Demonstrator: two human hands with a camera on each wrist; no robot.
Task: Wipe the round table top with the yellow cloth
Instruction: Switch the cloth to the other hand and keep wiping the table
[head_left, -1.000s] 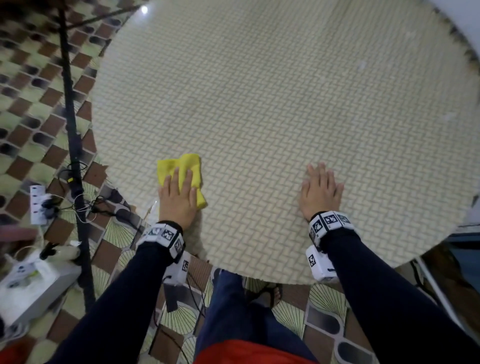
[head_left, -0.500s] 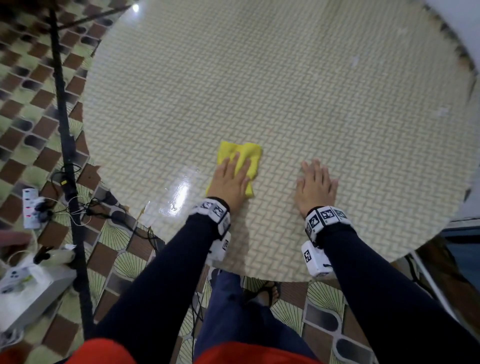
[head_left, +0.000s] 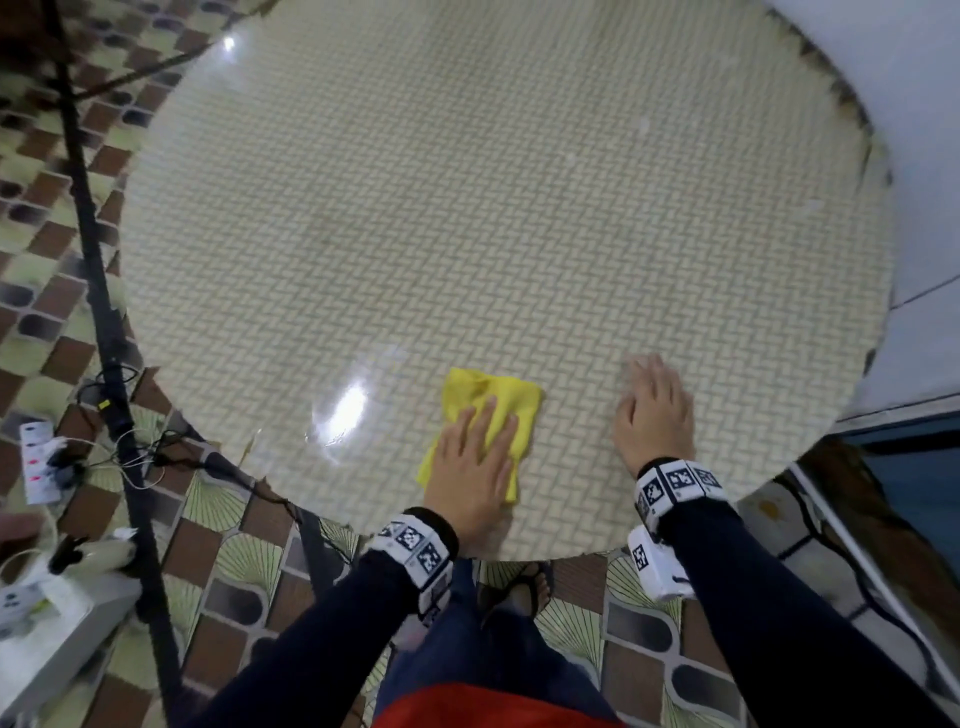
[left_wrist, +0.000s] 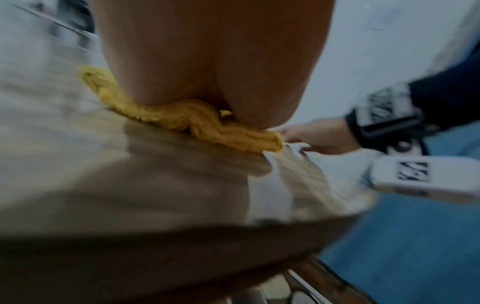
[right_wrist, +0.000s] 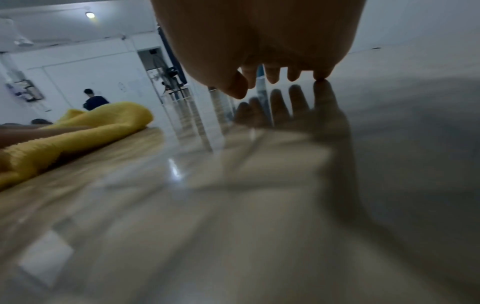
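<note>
The round table top (head_left: 467, 208) with a cream woven pattern fills the head view. A crumpled yellow cloth (head_left: 491, 402) lies near its front edge, and my left hand (head_left: 475, 460) presses flat on it with straight fingers. The left wrist view shows the cloth (left_wrist: 182, 117) squeezed under my palm. My right hand (head_left: 654, 405) rests flat on the bare table just right of the cloth, fingers straight and holding nothing. In the right wrist view its fingertips (right_wrist: 322, 76) touch the glossy surface, and the cloth (right_wrist: 78, 131) lies to the left.
A black tripod pole (head_left: 98, 291) stands left of the table over a patterned tile floor. A power strip (head_left: 39, 449) with cables and a white box (head_left: 47, 623) lie at lower left. A white wall (head_left: 924, 156) is at right. A person (right_wrist: 94, 99) stands far off.
My left hand has slid the yellow cloth rightward along the table's front edge, from the left rim to close beside my right hand. The right hand stayed flat on the table.
</note>
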